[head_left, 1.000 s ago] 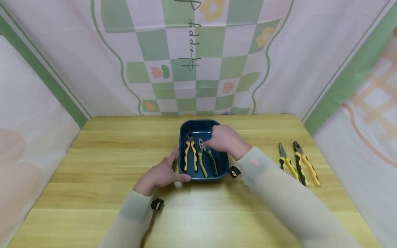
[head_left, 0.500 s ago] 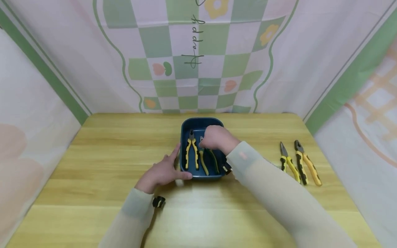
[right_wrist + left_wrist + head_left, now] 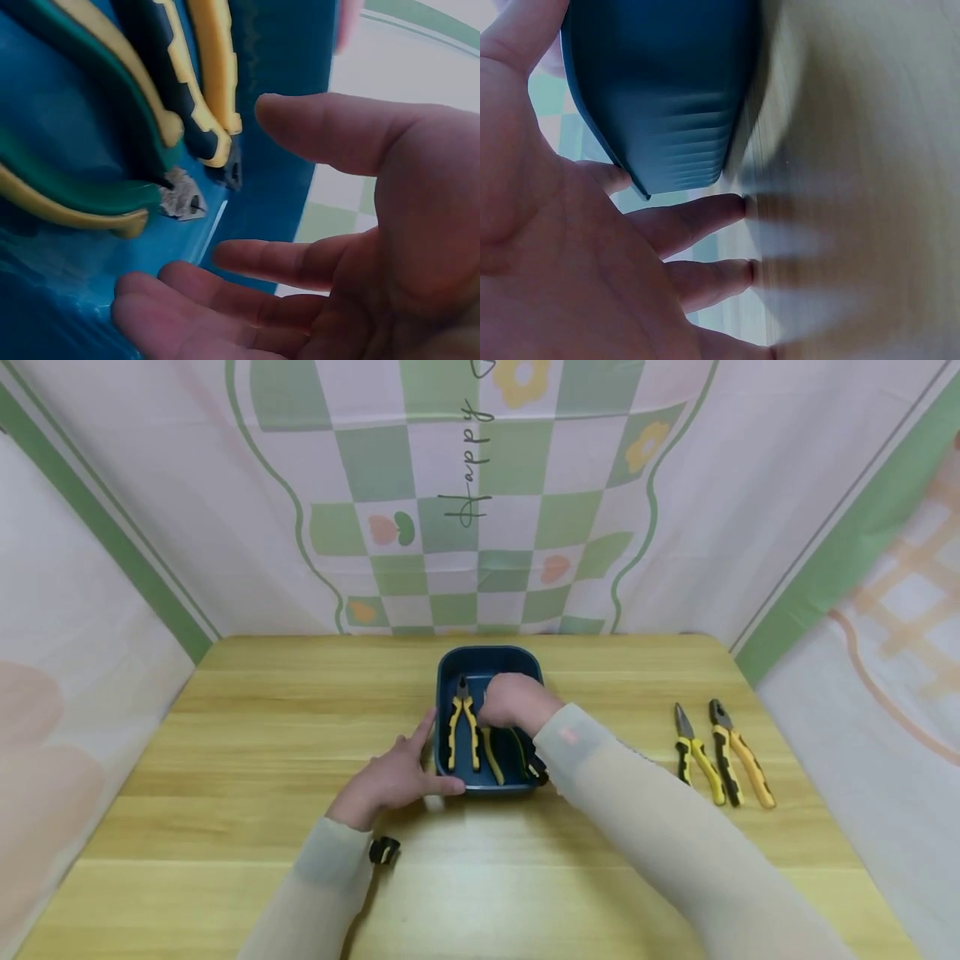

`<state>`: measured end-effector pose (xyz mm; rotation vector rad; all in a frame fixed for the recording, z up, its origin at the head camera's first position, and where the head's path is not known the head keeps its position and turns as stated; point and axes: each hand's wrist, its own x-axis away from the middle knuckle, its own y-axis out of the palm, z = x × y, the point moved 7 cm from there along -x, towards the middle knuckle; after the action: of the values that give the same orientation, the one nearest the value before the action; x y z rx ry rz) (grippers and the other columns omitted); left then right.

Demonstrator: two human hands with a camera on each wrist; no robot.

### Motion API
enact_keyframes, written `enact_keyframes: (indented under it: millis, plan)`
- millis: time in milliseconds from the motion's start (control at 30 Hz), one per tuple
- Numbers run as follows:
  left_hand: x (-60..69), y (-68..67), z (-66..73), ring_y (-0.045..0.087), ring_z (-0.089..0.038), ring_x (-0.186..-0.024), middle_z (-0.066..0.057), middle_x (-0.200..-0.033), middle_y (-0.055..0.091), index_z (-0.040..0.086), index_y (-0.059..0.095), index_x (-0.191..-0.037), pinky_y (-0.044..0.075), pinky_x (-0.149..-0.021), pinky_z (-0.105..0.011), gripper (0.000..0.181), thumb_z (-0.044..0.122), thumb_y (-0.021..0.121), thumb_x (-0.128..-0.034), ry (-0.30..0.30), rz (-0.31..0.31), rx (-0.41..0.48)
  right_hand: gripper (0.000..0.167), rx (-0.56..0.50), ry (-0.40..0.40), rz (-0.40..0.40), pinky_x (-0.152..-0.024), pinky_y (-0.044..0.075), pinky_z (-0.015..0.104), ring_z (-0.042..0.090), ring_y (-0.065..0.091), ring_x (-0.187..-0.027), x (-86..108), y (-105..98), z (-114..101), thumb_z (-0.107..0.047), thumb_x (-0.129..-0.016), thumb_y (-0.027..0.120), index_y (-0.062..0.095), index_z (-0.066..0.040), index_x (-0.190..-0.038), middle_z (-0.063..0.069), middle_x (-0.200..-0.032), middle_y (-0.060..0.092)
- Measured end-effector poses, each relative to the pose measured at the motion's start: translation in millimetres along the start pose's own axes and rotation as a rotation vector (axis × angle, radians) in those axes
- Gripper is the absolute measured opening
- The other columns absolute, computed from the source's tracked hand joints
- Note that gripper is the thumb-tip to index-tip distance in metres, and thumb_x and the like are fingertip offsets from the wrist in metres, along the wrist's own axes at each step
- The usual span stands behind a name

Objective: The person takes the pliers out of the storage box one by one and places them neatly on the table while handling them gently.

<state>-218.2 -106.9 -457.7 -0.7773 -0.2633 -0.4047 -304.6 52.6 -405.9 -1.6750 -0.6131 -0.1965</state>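
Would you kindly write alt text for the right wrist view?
A right hand, thumb and fingers apart and gripping nothing, hovers over a blue tray holding green-and-yellow pliers, with yellow-and-black pliers lying beside them.

Left forearm [image 3: 307, 885]: pale sleeve, angled up from bottom edge, left of centre, head view. Left hand [image 3: 390, 777]: left of centre, thumb and forefinger spread wide; palm at lower left of left wrist view, fingers parted. Right forearm [image 3: 660, 835]: pale sleeve, slanted from lower right. Right hand [image 3: 513, 700]: near centre; right wrist view, thumb apart, fingers loosely extended leftward.
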Motion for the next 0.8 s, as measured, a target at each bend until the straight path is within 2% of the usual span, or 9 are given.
enact_keyframes:
  millis: [167,300,633,800]
  plan:
    - [0.5,0.0,1.7,0.016,-0.048,-0.144,-0.025,-0.159,0.020,0.044,-0.003,-0.158,0.012,-0.107,-0.073,0.117,0.060,0.080,-0.0761,0.002,0.003,-0.001,0.028,0.010,0.021,-0.042,-0.083,0.049,0.037,0.023,0.059,-0.089,-3.6,6.8,1.6,-0.033,-0.090,0.073,0.073,-0.008,-0.102,0.006,-0.104,0.066]
    - [0.9,0.1,2.3,0.017,-0.048,-0.144,-0.026,-0.159,0.020,0.042,-0.003,-0.159,0.009,-0.108,-0.073,0.118,0.060,0.080,-0.0760,0.000,0.003,-0.012,0.034,0.018,0.041,-0.064,-0.086,0.048,0.038,0.024,0.059,-0.093,-5.1,8.7,1.6,-0.034,-0.090,0.073,0.072,-0.007,-0.111,0.007,-0.109,0.065]
    - [0.4,0.5,0.2,0.020,-0.049,-0.143,-0.026,-0.159,0.021,0.041,-0.003,-0.159,0.006,-0.109,-0.071,0.119,0.062,0.079,-0.0752,0.011,0.014,-0.027,0.030,-0.009,0.071,-0.114,-0.088,0.047,0.038,0.024,0.058,-0.096,-13.4,10.5,1.9,-0.033,-0.090,0.073,0.072,-0.008,-0.105,0.006,-0.107,0.064]
    - [-0.4,1.1,0.0,0.018,-0.048,-0.143,-0.025,-0.159,0.021,0.042,-0.004,-0.159,0.006,-0.109,-0.071,0.120,0.063,0.079,-0.0747,0.016,0.012,-0.026,0.025,-0.007,0.085,-0.096,-0.083,0.046,0.035,0.024,0.059,-0.092,-16.6,10.4,2.3,-0.032,-0.090,0.073,0.071,-0.008,-0.098,0.006,-0.101,0.064]
